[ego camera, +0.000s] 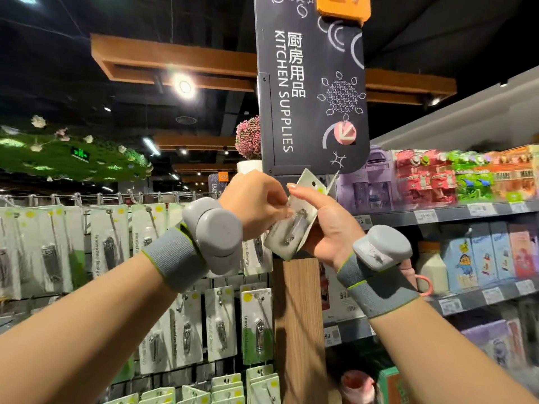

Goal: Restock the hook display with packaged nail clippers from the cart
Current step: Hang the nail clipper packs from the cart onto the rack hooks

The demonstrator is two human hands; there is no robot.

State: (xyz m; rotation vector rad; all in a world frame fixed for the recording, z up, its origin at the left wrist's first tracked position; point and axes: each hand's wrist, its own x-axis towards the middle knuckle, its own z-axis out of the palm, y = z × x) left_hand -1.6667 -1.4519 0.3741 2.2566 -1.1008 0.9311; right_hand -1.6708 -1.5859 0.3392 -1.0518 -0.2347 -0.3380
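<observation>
Head view — both hands raised in front of the tall wooden post [297, 316] under the dark "KITCHEN SUPPLIES" hanging sign [309, 83]. Right hand [323, 225] cupped under a small stack of white card-backed nail clipper packs [294, 220], thumb curled against the cards, index finger laid straight along the top edge. Left hand [256, 202] closed in a pinch on the front pack, knuckles toward the camera, fingertips hidden behind the card. Round hang hole [313, 184] showing near the top of the rear card. Grey sensor wristbands on both wrists. To the left, the metal hook display [110, 205] already carrying rows of identical white-and-green clipper cards, well apart from the held stack. Cart out of sight.

Risks, as judged from here: peeling one pack off with a loose grip underneath, so the remaining cards slide out of the right palm and drop. Tilted stack — likely to fan open. Missing the small hole on the hook tip, bending or tearing the card. Knocking neighbouring packs off crowded hooks while reaching across.
</observation>
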